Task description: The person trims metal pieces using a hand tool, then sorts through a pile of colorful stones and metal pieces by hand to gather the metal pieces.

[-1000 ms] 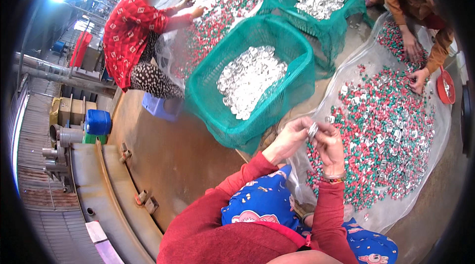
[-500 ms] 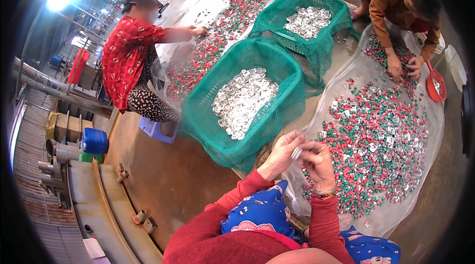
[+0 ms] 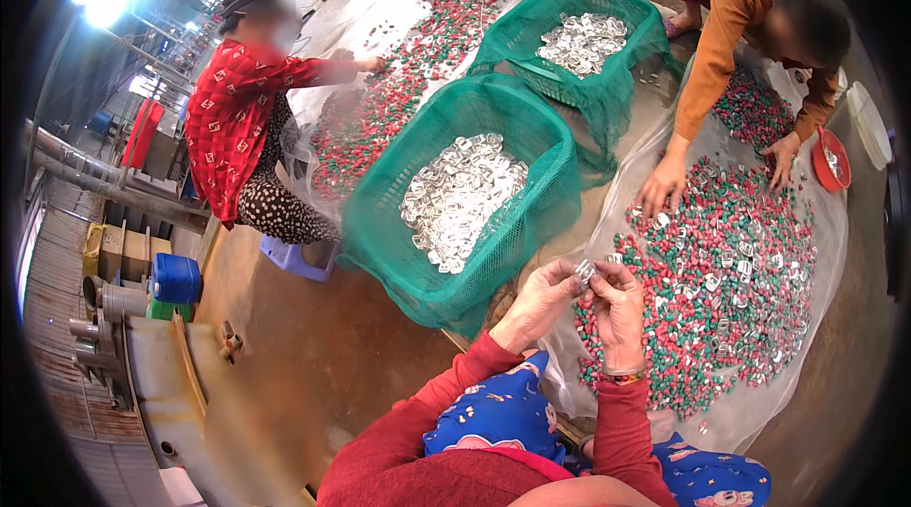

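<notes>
A small silver metal piece, buckle-like in shape [image 3: 585, 272], is pinched between the fingertips of both my hands. My left hand [image 3: 541, 303] grips it from the left and my right hand [image 3: 620, 312], with a beaded bracelet at the wrist, from the right. Both hands are just beyond my knees, over the near left edge of a clear plastic sheet [image 3: 759, 417]. Spread on that sheet is a pile of red and green pellets [image 3: 664, 346] with silver pieces mixed in. Just beyond my left hand stands a green net-lined basket [image 3: 375, 222] holding a heap of silver pieces [image 3: 465, 198].
A second net-lined basket [image 3: 503, 23] with silver pieces stands farther back. Across my pile a person in orange [image 3: 726, 13] reaches in, near a red scoop [image 3: 824, 165]. A person in red [image 3: 232, 118] sits at another pile [image 3: 380, 113] on the left. Blue jug [image 3: 176, 277] at far left.
My hands have turned the silver piece, which was blurred before and now shows clearly at my fingertips. The person in orange has moved one hand nearer, onto my side of the pile.
</notes>
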A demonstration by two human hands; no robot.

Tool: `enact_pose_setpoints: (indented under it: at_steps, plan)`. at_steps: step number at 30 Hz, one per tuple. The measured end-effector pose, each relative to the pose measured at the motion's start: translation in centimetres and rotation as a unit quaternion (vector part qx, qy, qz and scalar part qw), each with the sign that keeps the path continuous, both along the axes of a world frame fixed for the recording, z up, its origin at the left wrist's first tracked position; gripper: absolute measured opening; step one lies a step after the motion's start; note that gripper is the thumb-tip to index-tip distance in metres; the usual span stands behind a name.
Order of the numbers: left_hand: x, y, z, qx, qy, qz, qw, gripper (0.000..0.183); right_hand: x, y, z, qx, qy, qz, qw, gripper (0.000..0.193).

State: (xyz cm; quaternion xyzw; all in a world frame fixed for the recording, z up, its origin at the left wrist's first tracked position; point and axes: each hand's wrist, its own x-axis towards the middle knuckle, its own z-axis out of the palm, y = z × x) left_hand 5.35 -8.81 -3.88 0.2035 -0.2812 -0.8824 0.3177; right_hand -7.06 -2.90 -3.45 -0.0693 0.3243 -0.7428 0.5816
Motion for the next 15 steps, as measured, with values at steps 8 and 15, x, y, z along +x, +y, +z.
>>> enact_pose_setpoints:
  at_steps: [8,15]
  plan:
    - [0.4,0.7,0.1,0.002,0.07,-0.033,0.997,0.019,-1.1,1.8,1.2,-0.034,0.079,0.221,0.972,0.017]
    - [-0.9,0.8,1.1,0.043,-0.016,0.0,0.999,0.035,-1.3,0.6,0.2,0.0,0.003,0.04,0.999,0.02]
